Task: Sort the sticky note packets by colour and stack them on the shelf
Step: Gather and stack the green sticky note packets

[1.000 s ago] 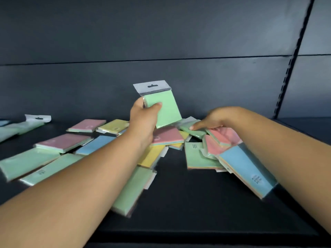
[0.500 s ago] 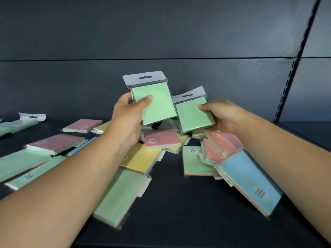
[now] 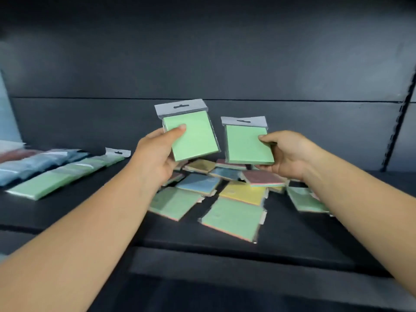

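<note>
So I've got a green packet [image 3: 193,138] in my left hand [image 3: 157,158], thumb pressed on the front near the top corner and the rest of my fingers curled round behind it, held up off the shelf and tipped a bit to the left. My right hand [image 3: 286,156] has a second green packet [image 3: 246,145], thumb on its right edge and the fingers tucked underneath, pretty much upright. The two packs are side by side in the air, close but not touching, both with that grey hang tab on top. Right below them on the dark shelf [image 3: 292,239] is the loose pile [image 3: 225,190], all jumbled and overlapping: a couple of green ones nearest me, a yellow one [image 3: 244,192] in the middle, a blue one [image 3: 199,183] to its left, a pink one [image 3: 263,177] just under my right hand, plus another green one poking out behind my right forearm. Off to the left, well apart from the mess, there's a row of green packets [image 3: 60,176] laid out overlapping, and beside it further left more rows in blue and reddish, but that bit is blurry so I can't say much about them. Dark back panel [image 3: 225,64] behind everything.
</note>
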`<state>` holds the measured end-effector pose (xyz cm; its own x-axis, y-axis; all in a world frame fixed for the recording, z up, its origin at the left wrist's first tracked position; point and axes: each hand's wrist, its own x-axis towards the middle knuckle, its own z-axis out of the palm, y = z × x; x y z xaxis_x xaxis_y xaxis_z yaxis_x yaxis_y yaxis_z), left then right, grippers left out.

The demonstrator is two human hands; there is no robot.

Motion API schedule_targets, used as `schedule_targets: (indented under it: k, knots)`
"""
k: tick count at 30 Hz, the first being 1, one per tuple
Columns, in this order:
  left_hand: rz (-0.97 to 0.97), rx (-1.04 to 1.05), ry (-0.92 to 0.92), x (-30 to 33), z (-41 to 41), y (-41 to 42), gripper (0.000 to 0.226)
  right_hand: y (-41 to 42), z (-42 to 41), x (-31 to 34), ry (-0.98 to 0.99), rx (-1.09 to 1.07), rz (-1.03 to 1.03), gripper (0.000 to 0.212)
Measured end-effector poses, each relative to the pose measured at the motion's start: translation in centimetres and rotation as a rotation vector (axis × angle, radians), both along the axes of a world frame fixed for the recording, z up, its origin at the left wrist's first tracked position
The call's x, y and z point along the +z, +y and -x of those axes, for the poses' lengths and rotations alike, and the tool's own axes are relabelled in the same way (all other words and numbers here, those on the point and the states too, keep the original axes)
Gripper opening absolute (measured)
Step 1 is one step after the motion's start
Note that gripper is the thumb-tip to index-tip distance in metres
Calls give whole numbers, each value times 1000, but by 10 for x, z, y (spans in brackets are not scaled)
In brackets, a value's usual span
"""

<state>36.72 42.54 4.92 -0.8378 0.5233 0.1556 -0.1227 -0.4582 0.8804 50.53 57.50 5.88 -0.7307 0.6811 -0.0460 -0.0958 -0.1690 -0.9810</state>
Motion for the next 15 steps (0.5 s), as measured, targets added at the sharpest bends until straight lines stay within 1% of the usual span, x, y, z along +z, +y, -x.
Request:
schedule_targets:
  k: [4,8,12,15]
  knots:
    - [58,81,39,-9,45,-93,9,-73,37,-11,21,-48,-35,13]
    - [156,177,46,-24,97,-186,8,-146,81,-22,42,-101,-22,18]
    - [229,211,67,-33,129,-246,13,-198,112,-28,55,-131,-3,19]
    - [347,212,152,-35,150,-271,12,-222,129,-31,44,-126,10,17]
